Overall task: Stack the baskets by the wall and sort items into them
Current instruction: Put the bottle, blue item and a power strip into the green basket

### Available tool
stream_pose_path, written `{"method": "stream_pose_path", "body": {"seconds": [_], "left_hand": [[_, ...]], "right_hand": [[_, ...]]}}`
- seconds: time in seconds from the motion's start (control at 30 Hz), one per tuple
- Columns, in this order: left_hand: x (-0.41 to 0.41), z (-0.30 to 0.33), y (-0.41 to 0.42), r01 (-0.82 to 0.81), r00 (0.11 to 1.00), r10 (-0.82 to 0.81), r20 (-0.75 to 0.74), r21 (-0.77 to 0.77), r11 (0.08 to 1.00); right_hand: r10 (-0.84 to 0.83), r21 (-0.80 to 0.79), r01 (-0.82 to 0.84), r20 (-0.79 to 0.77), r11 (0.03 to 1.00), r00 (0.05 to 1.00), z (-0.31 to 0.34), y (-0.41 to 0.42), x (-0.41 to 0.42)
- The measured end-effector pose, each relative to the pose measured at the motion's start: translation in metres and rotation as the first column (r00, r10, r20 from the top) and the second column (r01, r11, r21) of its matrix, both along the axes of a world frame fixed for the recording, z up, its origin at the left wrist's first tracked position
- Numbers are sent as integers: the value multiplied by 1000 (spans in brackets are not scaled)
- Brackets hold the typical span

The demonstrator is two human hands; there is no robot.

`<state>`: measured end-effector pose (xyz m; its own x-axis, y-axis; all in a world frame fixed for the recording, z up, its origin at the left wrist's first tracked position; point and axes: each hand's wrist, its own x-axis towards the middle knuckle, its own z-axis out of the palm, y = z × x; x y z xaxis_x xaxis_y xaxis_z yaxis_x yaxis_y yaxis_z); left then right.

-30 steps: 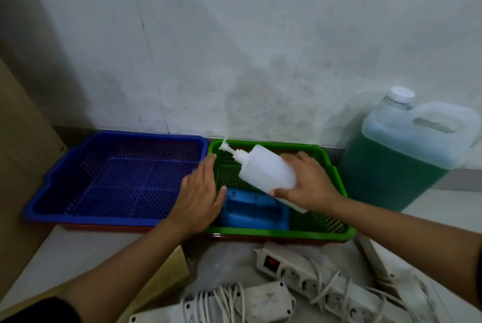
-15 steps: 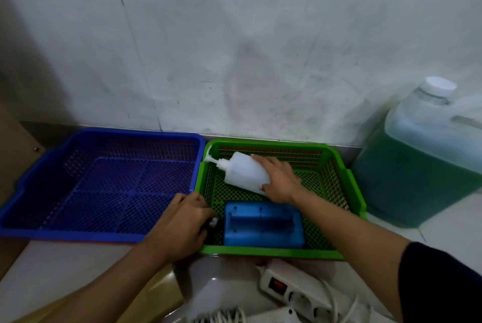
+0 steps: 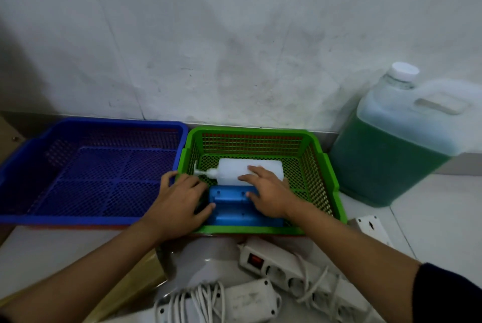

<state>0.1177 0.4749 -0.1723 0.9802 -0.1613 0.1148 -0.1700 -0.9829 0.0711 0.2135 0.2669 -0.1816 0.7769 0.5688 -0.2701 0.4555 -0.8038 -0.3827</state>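
A blue basket point(image 3: 78, 129) and a green basket point(image 3: 317, 145) stand side by side against the wall, each with a red basket rim showing under it. In the green basket a white pump bottle point(image 3: 234, 170) lies on its side, nozzle to the left, behind a blue plastic box point(image 3: 229, 208). My right hand point(image 3: 268, 195) rests flat across the bottle and the right end of the box. My left hand point(image 3: 180, 202) lies over the green basket's left wall, thumb touching the box's left end. Neither hand has closed around anything.
A large jug of green liquid point(image 3: 391, 150) stands right of the green basket. White power strips point(image 3: 292, 270) and coiled cables point(image 3: 203, 296) lie on the floor in front. A brown board point(image 3: 135, 283) lies under my left forearm.
My right hand laid the pump bottle down in the green basket and now lies flat on it. My left hand moved from the basket's front corner onto the blue box.
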Motion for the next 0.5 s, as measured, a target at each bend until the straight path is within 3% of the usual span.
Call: {"method": "stream_pose_path", "body": {"seconds": [0.1,0.23,0.33,0.43,0.5], "left_hand": [[-9,5,-15,57,998,-57,37,-21,998],[-30,9,-28,261,957,-265,115,47,964],[-43,7,-40,427,891,-433,136,74,901],[-50,-1,-54,521,848,-527,52,101,848],[-50,-7,-59,546,837,-548,-3,87,833]], "right_hand": [[-77,178,50,144,983,987,1,-8,-40],[-152,358,-20,444,933,883,3,-30,-96],[-39,204,-90,554,975,832,-11,-60,-117],[62,-20,-60,523,998,850,-27,-86,-126],[40,-135,27,467,990,883,-34,-93,-132]]}}
